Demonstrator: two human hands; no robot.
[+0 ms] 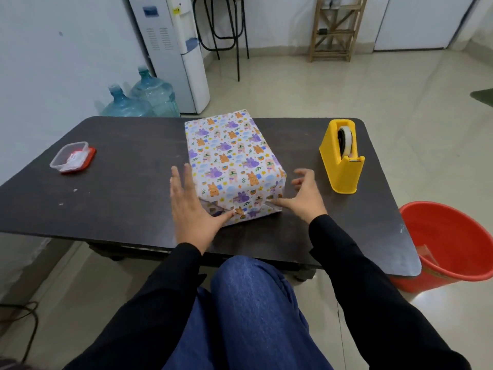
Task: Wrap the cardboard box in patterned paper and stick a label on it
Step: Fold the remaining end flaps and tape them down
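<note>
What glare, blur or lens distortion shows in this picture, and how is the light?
Head view: the wide lens bows the table edges; head view: a glare spot shines on the floor beside the red bucket; head view: light is soft, with faint shadows around the wrapped box; head view: the fingers of the right hand look slightly smeared, the box pattern sharp.

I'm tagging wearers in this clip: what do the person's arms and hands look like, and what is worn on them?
Both arms are in plain black long sleeves. The left sleeve and right sleeve end at the wrists, with no markings visible. The left hand and right hand are bare: no gloves, rings, watch or bracelet show.
</note>
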